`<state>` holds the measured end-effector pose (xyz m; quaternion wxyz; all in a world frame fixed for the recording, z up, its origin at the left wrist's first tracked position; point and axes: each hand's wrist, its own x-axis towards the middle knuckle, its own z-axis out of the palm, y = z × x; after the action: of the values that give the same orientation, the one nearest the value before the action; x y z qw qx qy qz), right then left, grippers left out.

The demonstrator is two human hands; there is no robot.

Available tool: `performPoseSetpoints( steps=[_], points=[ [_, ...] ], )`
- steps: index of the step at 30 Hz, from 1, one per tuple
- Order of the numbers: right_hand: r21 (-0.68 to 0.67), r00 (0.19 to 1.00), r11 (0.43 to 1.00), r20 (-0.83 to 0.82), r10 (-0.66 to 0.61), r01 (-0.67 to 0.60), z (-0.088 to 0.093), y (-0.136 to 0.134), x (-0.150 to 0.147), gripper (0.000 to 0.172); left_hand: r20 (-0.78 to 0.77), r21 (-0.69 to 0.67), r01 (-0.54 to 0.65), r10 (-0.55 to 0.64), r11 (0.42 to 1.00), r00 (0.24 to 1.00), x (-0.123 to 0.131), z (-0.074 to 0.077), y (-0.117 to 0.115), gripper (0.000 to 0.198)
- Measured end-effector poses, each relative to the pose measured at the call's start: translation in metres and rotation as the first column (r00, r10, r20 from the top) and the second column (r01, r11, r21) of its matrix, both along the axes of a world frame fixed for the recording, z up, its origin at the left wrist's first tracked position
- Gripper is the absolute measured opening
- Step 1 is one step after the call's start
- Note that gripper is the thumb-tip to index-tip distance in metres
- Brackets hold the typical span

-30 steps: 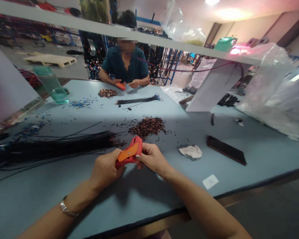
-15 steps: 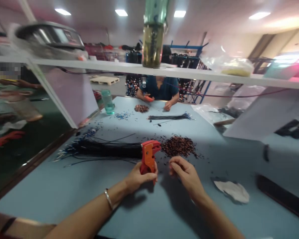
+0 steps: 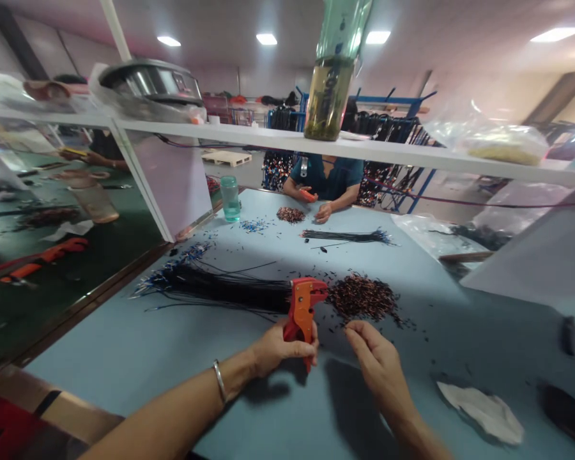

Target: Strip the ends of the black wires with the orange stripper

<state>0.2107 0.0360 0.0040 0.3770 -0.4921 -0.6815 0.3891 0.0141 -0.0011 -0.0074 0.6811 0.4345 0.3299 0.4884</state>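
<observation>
My left hand (image 3: pixel 278 350) is wrapped round the handles of a red and orange wire stripper (image 3: pixel 301 310), held upright over the table with its jaws pointing right. Behind the tool lies a thick bundle of black wires (image 3: pixel 239 287), its blue-tipped ends fanned out to the left. My right hand (image 3: pixel 377 358) is apart from the tool, thumb and fingers pressed together in a pinch. Whatever is between those fingertips is too small to make out. Just beyond them spreads a pile of small dark and copper-coloured scraps (image 3: pixel 361 297).
Across the blue-grey table (image 3: pixel 158 370) sits a co-worker (image 3: pixel 335 179) holding an orange tool, near a smaller wire bundle (image 3: pixel 347 236). A teal bottle (image 3: pixel 230 199) stands at the far left. A white shelf (image 3: pixel 268 135) crosses above. Crumpled white paper (image 3: pixel 482 409) lies at right.
The view has swung left, so everything sits further right in the picture. My left hand still grips the wire stripper, and my right hand stays pinched near the scrap pile.
</observation>
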Motion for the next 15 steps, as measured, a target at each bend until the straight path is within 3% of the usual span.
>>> performPoseSetpoints(
  steps=[8, 15],
  points=[
    [0.022, 1.0, 1.0, 0.0, -0.01, 0.01, 0.002, 0.006, 0.001, 0.033, 0.057, -0.051, 0.063, -0.06, 0.997, 0.997, -0.002, 0.005, -0.002, 0.038],
    [0.291, 0.999, 0.957, -0.04, 0.034, -0.021, 0.01, 0.009, 0.005, 0.023, 0.162, -0.135, 0.245, -0.222, 0.96, 0.961, -0.01, 0.015, 0.0, 0.034]
  ],
)
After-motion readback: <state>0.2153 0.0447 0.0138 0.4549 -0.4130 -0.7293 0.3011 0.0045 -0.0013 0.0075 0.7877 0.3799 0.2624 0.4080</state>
